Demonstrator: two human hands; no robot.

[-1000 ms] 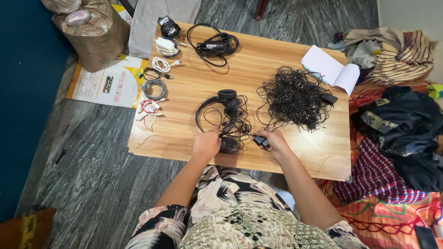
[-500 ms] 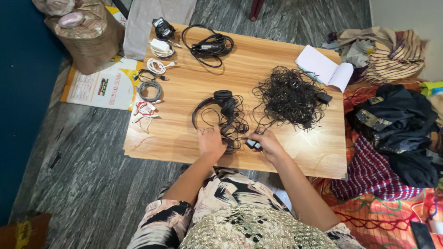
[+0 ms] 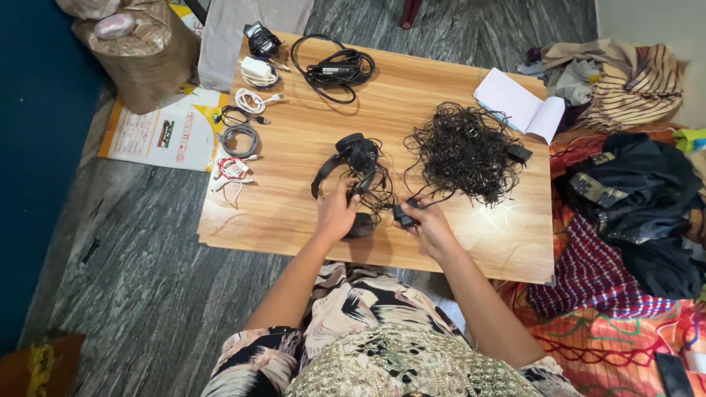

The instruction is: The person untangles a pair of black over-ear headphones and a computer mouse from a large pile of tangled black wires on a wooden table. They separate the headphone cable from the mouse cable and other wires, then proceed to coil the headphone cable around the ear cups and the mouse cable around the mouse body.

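Our left hand (image 3: pixel 337 213) lies on the black headset (image 3: pixel 354 163) near the middle of the wooden surface (image 3: pixel 294 213). The fingers are bent around the headband and its thin cable, so they have hold of it. One ear cup stands up at the far end; the other cup sits on the surface just beside our left wrist. The headset's cable (image 3: pixel 379 192) is in loose loops between our two hands.

Our right hand (image 3: pixel 430 224) is just to the right. Its fingers are closed on a small black plug (image 3: pixel 403 216), pinched between thumb and the other fingers. A thin wire goes from there toward the big tangle (image 3: pixel 463 153) of black wire, which lies beyond our right hand and close to it.

At the far left of the surface we see several coiled cables: a grey one (image 3: pixel 240 139), a red and white one (image 3: pixel 234 171), a white one (image 3: pixel 254 101), and a white charger (image 3: pixel 259 71). A black adapter cord (image 3: pixel 334 70) lies at the far edge. An open notebook (image 3: pixel 520 105) sits at the far right corner. Clothes (image 3: pixel 632 191) are piled on the right, off the surface.
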